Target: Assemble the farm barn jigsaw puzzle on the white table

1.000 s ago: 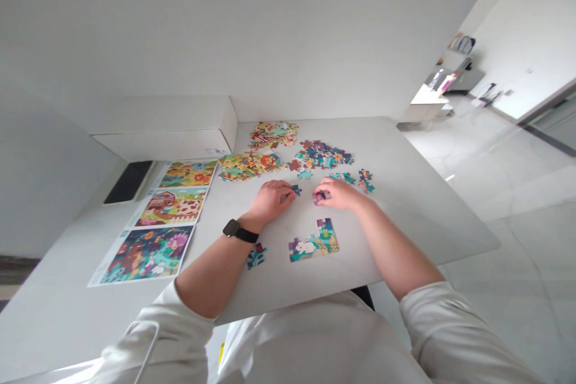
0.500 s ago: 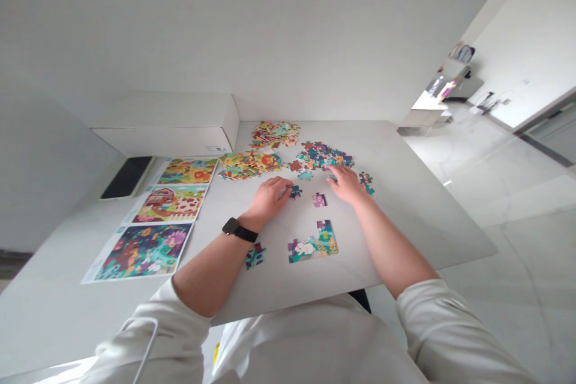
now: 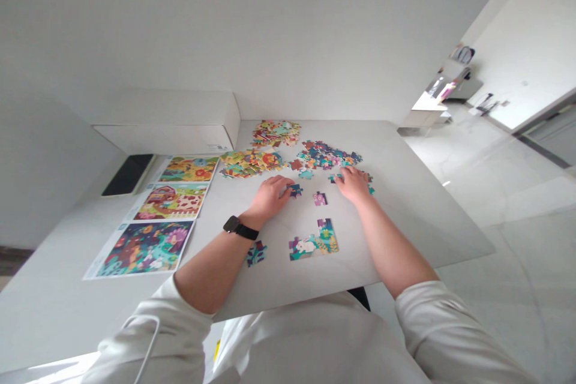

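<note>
My left hand [image 3: 271,197] rests on the table with thumb and fingers closed at the edge of a dark blue puzzle piece [image 3: 295,190]. My right hand [image 3: 354,185] lies at the front of the dark blue puzzle pile [image 3: 324,155], fingers stretched and apart. Beside its thumb is a teal piece [image 3: 334,179], and more pieces [image 3: 371,181] show partly behind the hand. A purple piece [image 3: 320,198] lies alone between the hands. Nearer to me sits a joined section with a white rabbit [image 3: 314,245]. Dark leafy pieces [image 3: 256,254] lie by my left forearm, partly covered.
Yellow [image 3: 252,163] and red-green [image 3: 275,132] puzzle piles lie toward the wall. At left are a sheet with three pictures [image 3: 148,249], a phone [image 3: 128,174] and a white box [image 3: 166,138]. The table's right edge [image 3: 445,183] borders the floor.
My right hand has shifted slightly right, and the dark pile's right end now spreads further right. The teal piece by its thumb shows more. My left hand stays at the dark blue piece.
</note>
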`<state>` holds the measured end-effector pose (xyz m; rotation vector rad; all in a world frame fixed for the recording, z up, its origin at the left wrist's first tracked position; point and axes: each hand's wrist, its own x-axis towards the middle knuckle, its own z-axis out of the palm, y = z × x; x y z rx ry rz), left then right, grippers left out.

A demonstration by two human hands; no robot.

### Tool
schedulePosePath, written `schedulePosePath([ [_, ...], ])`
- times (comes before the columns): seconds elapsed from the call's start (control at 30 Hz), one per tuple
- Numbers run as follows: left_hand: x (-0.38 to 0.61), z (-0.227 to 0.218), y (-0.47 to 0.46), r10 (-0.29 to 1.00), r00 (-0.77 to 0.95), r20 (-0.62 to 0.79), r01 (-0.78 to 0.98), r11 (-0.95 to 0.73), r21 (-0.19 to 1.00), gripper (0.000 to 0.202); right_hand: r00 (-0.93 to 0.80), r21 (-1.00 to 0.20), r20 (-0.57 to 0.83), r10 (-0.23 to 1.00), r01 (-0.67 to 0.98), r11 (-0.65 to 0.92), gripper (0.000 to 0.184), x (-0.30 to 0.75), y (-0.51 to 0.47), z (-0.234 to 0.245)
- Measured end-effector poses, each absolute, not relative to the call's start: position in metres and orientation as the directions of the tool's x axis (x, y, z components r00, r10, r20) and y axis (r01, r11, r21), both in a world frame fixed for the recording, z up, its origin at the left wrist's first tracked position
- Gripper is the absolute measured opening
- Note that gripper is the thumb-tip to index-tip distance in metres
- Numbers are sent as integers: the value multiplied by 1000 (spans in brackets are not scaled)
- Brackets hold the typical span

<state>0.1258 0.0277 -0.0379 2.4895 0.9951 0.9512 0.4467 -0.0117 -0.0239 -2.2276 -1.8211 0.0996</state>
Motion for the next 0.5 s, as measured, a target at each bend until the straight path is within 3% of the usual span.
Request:
schedulePosePath([
  [0.5,125,-37,27,692,546,472,500,-721,480,23,279,-228,148,949,943,-241,39,437,-12,-15],
])
